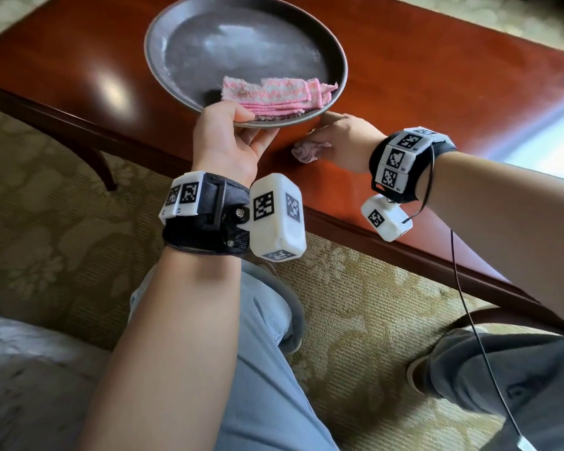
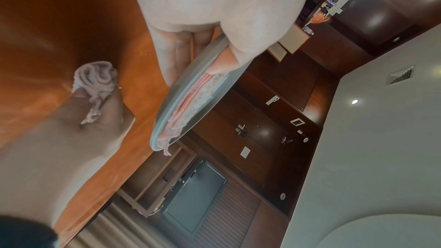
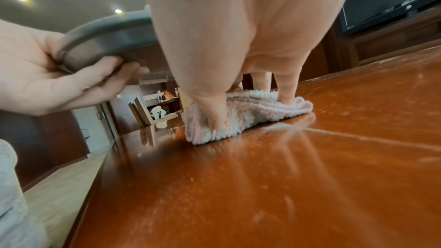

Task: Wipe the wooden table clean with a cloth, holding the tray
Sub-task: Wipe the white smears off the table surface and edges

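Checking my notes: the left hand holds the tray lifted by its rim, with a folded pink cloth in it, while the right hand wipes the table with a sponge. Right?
Not a sponge: the right hand presses a bunched cloth on the table, as the right wrist view shows. The rest holds.

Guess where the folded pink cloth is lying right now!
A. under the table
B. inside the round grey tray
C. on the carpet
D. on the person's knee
B: the folded pink cloth lies inside the round grey tray, near the rim that the left hand holds up, while the right hand presses a different, bunched cloth onto the wooden table.
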